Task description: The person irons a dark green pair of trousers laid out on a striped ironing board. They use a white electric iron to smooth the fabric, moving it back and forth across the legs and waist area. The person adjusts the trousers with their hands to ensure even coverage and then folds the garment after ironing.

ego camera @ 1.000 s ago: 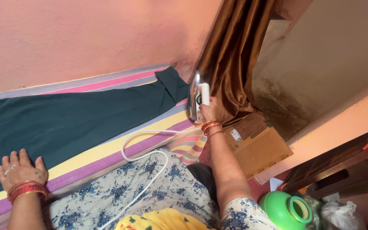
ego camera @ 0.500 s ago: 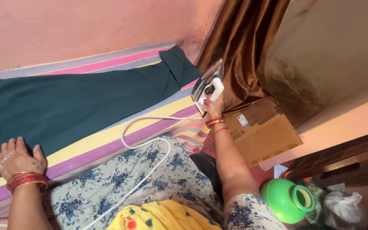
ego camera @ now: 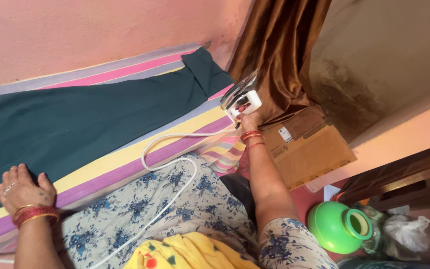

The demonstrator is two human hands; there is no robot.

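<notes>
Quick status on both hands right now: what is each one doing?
Left hand: open, flat on the dark green cloth.
Right hand: closed on the handle of the white clothes iron.

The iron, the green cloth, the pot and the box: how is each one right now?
iron: lifted and tilted, held by the right hand
white cord: looped loosely over the striped sheet
dark green cloth: spread flat, left hand pressing its edge
green pot: lying on its side, mouth open
cardboard box: closed
</notes>
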